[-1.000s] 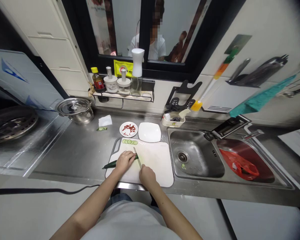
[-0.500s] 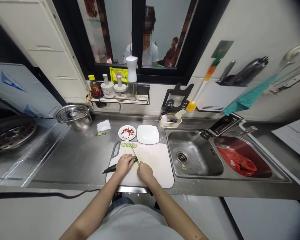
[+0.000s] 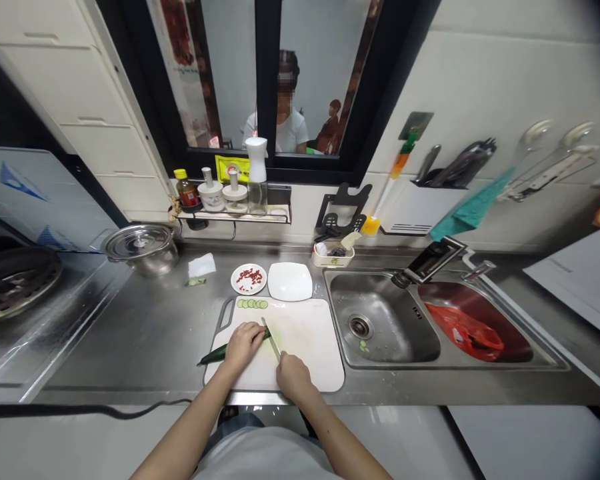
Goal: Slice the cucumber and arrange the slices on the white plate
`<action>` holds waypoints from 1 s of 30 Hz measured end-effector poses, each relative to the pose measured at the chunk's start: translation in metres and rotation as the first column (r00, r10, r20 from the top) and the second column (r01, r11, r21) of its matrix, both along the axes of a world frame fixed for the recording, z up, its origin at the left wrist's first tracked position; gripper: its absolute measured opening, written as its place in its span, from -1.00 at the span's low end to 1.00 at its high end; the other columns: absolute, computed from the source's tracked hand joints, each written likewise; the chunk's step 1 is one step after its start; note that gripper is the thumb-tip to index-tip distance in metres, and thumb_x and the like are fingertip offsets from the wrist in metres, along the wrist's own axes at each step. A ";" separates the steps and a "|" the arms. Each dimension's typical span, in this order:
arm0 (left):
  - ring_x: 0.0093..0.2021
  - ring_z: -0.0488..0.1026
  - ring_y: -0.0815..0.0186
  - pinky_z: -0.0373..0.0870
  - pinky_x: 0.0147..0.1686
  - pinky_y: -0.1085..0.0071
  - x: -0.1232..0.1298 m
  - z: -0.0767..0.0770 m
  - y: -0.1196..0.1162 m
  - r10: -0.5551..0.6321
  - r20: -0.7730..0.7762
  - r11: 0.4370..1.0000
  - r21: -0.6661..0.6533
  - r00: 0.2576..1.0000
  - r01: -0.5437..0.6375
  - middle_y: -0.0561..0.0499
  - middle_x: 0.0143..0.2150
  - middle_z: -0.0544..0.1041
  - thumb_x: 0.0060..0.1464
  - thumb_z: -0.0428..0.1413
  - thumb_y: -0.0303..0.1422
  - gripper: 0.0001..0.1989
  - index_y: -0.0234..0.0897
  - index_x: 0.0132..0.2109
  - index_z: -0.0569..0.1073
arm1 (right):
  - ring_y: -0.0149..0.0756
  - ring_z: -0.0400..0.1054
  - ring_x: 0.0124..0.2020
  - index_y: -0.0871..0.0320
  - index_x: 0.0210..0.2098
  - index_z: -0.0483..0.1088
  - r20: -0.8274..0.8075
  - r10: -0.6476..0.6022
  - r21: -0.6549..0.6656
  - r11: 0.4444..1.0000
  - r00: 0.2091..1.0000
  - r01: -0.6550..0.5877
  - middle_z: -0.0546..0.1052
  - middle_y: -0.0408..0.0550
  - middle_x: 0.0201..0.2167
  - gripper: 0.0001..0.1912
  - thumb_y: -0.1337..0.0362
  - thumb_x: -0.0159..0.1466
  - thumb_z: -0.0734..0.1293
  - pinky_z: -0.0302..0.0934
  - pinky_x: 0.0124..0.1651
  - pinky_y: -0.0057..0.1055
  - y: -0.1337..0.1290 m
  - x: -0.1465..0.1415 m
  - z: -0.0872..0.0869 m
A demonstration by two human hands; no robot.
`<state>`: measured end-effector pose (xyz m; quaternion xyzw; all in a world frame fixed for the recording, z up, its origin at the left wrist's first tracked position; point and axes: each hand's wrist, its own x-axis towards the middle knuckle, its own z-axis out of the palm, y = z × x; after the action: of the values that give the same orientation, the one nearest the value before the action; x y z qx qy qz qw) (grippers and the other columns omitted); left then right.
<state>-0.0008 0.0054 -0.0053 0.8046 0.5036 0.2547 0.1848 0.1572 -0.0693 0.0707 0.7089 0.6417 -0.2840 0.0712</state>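
A dark green cucumber (image 3: 214,355) lies slanted across the left part of the white cutting board (image 3: 310,347). My left hand (image 3: 243,345) is closed over it near its right end. In my right hand (image 3: 293,377) is a knife (image 3: 271,340), its blade pointing up and left beside the cucumber's cut end. Several thin cucumber slices (image 3: 253,304) lie in a row at the board's upper left. Behind the board stand a plate of red pieces (image 3: 249,279) and a bare white square plate (image 3: 290,281).
To the right is a double sink (image 3: 390,320) with a faucet (image 3: 433,260) and a red bag (image 3: 465,333). A lidded pot (image 3: 143,250) and a white paper (image 3: 201,265) sit on the left. A jar shelf (image 3: 235,217) hangs behind; a person shows in the window.
The view has tilted, so the counter appears lower. My right hand and the knife have shifted slightly away from my left hand, which stays on the cucumber.
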 end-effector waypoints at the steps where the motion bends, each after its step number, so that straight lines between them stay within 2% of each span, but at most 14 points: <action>1: -0.18 0.41 0.25 0.30 -0.14 0.33 0.000 -0.001 0.000 -0.001 -0.007 1.000 0.001 1.000 0.001 -0.02 -0.21 0.54 0.24 -0.04 -0.30 -0.75 -0.18 -0.14 0.54 | -0.11 0.44 -0.04 0.32 -0.01 0.40 0.003 0.002 -0.001 1.000 1.000 -0.002 0.54 0.25 -0.13 -0.61 0.49 0.28 0.08 0.25 -0.08 -0.33 -0.002 0.001 0.001; 10: -0.18 0.43 0.22 0.29 -0.15 0.31 0.004 0.006 -0.003 0.032 -0.094 0.999 -0.040 0.995 -0.036 -0.04 -0.22 0.56 0.24 -0.06 -0.28 -0.73 -0.17 -0.13 0.54 | -0.11 0.45 -0.08 0.27 -0.07 0.44 0.034 0.035 0.017 0.999 0.999 -0.036 0.56 0.18 -0.15 -0.65 0.47 0.28 0.10 0.24 -0.13 -0.35 -0.011 0.014 0.014; 15: -0.05 0.45 0.21 0.33 -0.02 0.27 0.001 0.007 -0.002 0.129 0.066 0.991 -0.041 0.989 -0.127 -0.07 -0.07 0.55 0.23 -0.04 -0.20 -0.68 -0.19 -0.01 0.50 | -0.14 0.47 -0.12 0.24 -0.04 0.42 0.142 0.046 0.075 0.996 0.989 -0.057 0.57 0.16 -0.24 -0.61 0.50 0.30 0.06 0.21 -0.20 -0.36 -0.014 0.029 0.015; 20: -0.01 0.46 0.20 0.38 0.00 0.26 -0.001 0.018 0.006 0.288 0.280 0.957 -0.116 0.916 -0.265 -0.10 0.00 0.52 0.21 -0.04 -0.14 -0.62 -0.23 0.00 0.50 | -0.19 0.46 -0.18 0.14 0.00 0.40 0.250 0.004 0.156 0.987 0.968 -0.044 0.57 0.09 -0.27 -0.60 0.48 0.32 0.06 0.14 -0.24 -0.38 -0.012 0.044 0.017; 23: -0.04 0.47 0.20 0.40 -0.03 0.28 0.000 0.030 0.014 0.306 0.355 0.947 -0.209 0.884 -0.243 -0.09 0.00 0.53 0.19 -0.03 -0.13 -0.62 -0.24 -0.03 0.51 | -0.18 0.43 -0.18 0.11 -0.03 0.42 0.301 -0.013 0.235 0.970 0.954 -0.061 0.55 0.07 -0.26 -0.65 0.43 0.34 0.10 0.10 -0.21 -0.35 -0.009 0.052 0.019; 25: -0.07 0.48 0.21 0.41 -0.05 0.29 0.002 0.036 0.019 0.298 0.385 0.941 -0.270 0.873 -0.203 -0.08 -0.04 0.55 0.16 0.00 -0.11 -0.62 -0.25 -0.07 0.53 | -0.18 0.40 -0.16 0.10 0.03 0.39 0.321 -0.027 0.304 0.950 0.947 -0.076 0.54 0.07 -0.23 -0.64 0.43 0.32 0.14 0.07 -0.17 -0.33 -0.008 0.056 0.019; 27: -0.11 0.49 0.23 0.41 -0.06 0.30 0.004 0.042 0.021 0.258 0.393 0.941 -0.309 0.883 -0.137 -0.08 -0.06 0.56 0.14 0.02 -0.10 -0.61 -0.26 -0.08 0.54 | -0.18 0.37 -0.15 0.10 0.10 0.35 0.338 -0.034 0.372 0.923 0.941 -0.100 0.53 0.06 -0.20 -0.59 0.44 0.29 0.17 0.05 -0.15 -0.32 -0.007 0.060 0.017; 30: -0.05 0.46 0.21 0.36 0.00 0.28 0.009 0.049 0.023 0.148 0.337 0.957 -0.285 0.930 -0.049 -0.09 -0.03 0.54 0.10 0.07 -0.09 -0.61 -0.24 -0.07 0.54 | -0.19 0.33 -0.18 0.12 0.13 0.33 0.356 -0.032 0.466 0.872 0.934 -0.148 0.51 0.05 -0.24 -0.56 0.44 0.27 0.20 0.03 -0.15 -0.30 -0.008 0.066 0.010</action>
<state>0.0079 0.0283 0.0439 0.6860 0.5320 0.3330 0.3680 0.2228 -0.0772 0.0806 0.7231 0.6903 0.0200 0.0135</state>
